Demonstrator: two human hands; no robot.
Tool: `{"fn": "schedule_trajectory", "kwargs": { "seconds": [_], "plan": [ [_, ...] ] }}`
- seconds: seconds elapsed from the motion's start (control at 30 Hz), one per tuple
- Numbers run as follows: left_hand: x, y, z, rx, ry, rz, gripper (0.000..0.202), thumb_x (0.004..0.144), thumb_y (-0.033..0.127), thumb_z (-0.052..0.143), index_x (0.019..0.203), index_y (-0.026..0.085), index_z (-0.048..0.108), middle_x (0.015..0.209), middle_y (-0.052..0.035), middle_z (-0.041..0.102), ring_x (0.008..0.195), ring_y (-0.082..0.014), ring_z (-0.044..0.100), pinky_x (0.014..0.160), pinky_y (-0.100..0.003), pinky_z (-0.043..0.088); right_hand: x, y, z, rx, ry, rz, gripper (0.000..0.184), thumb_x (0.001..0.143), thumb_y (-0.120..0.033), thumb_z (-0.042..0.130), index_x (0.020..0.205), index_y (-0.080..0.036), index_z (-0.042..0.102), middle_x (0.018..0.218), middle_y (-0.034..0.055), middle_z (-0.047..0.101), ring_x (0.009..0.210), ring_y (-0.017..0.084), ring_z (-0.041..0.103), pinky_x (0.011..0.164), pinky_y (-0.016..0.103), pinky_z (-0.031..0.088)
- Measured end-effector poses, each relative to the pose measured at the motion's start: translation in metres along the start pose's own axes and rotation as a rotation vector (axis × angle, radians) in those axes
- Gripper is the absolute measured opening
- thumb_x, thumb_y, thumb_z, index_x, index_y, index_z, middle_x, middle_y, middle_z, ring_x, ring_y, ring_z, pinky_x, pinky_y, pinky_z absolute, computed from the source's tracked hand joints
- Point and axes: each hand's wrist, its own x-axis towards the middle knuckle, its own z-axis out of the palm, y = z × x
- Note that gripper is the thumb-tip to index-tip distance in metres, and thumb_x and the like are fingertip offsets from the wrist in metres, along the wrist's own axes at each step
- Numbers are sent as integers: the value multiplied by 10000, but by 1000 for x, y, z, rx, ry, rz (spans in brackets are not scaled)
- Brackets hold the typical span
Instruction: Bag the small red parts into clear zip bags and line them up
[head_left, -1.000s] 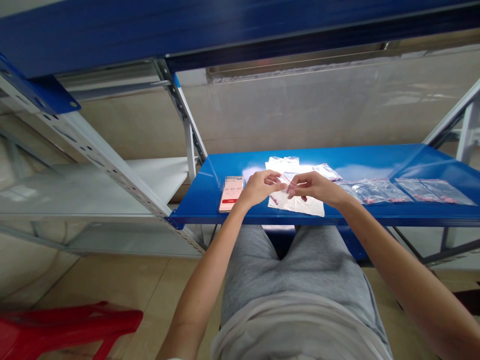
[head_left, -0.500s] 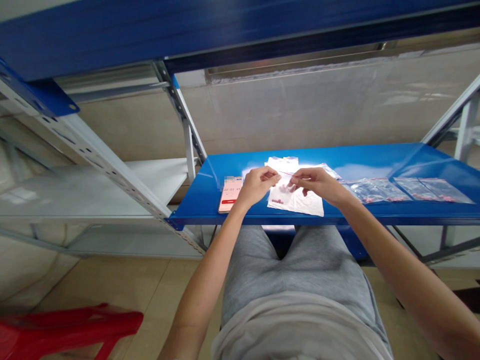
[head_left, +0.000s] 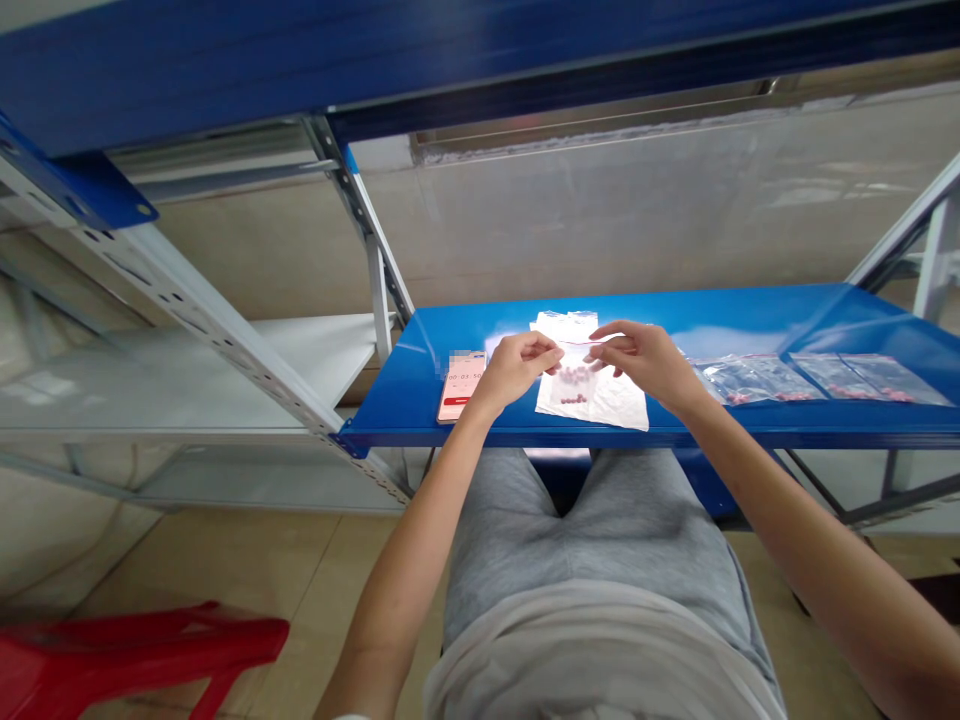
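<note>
So from where I'm standing, the person's got a small clear bag (head_left: 577,358) up between both hands, just over a white sheet (head_left: 622,408) near the front edge of the blue shelf (head_left: 405,400). Left hand (head_left: 516,366) has thumb and fingers pinched together on the bag's top left corner. Right hand (head_left: 646,362) is at the other end of that reddish top edge, index finger spread up away from the thumb — honestly can't tell if it's gripping the plastic. A little row of dark red beads (head_left: 574,398) shows low down, below the hands. Phone (head_left: 463,385) with a timer running lies just left of the left hand, and more flat bags (head_left: 757,380) with red bits in them are lined up off to the right.
</note>
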Motion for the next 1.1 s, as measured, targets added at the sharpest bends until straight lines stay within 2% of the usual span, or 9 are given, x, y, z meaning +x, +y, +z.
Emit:
{"fn": "schedule_trajectory", "kwargs": {
  "seconds": [0.1, 0.27, 0.53, 0.67, 0.83, 0.97, 1.1],
  "plan": [
    [0, 0, 0, -2, 3, 10, 234, 869, 381, 700, 902, 149, 697, 827, -66, 742, 745, -157, 697, 740, -278, 537, 0, 0, 2, -75, 31, -16, 355, 834, -523, 750, 974, -199, 713, 832, 92, 783, 787, 253, 753, 602, 319, 558],
    [1, 0, 0, -3, 7, 44, 249, 875, 398, 698, 924, 154, 709, 829, -62, 739, 758, -161, 695, 740, -278, 540, 1, -1, 3, -80, 42, -36, 288, 846, -480, 734, 902, -200, 696, 808, 73, 774, 765, 233, 735, 582, 304, 552],
    [2, 0, -2, 116, 77, 98, 220, 889, 379, 674, 880, 170, 739, 918, -58, 756, 836, -172, 686, 769, -276, 528, 2, -3, 1, 30, -5, -9, 386, 789, -566, 773, 823, -190, 695, 772, 79, 754, 737, 216, 708, 560, 291, 526],
    [2, -1, -1, 88, 107, 80, 204, 870, 369, 689, 866, 172, 744, 901, -51, 762, 839, -178, 687, 782, -285, 530, 1, -4, 1, 77, -14, 10, 365, 794, -543, 767, 840, -188, 698, 815, 94, 770, 745, 213, 702, 579, 298, 517],
    [2, 0, 1, 104, 147, 100, 175, 867, 349, 697, 848, 183, 748, 906, -43, 764, 864, -177, 685, 823, -295, 525, 1, -4, 3, -30, 43, -53, 296, 843, -476, 717, 830, -182, 685, 814, 100, 772, 749, 223, 703, 574, 302, 484],
    [1, 2, 2, 48, 97, 52, 220, 870, 380, 699, 913, 170, 750, 934, -64, 763, 849, -177, 688, 788, -289, 529, 0, -7, 2, -51, 51, -51, 251, 847, -433, 709, 838, -185, 678, 805, 93, 766, 753, 227, 711, 560, 296, 483],
    [-1, 4, 3, 29, 44, 43, 273, 860, 427, 721, 916, 161, 749, 920, -71, 758, 831, -174, 682, 770, -280, 525, -2, -14, 4, -8, -38, -40, 278, 848, -463, 718, 849, -190, 666, 779, 81, 744, 734, 220, 710, 547, 288, 490]
  ]
}}
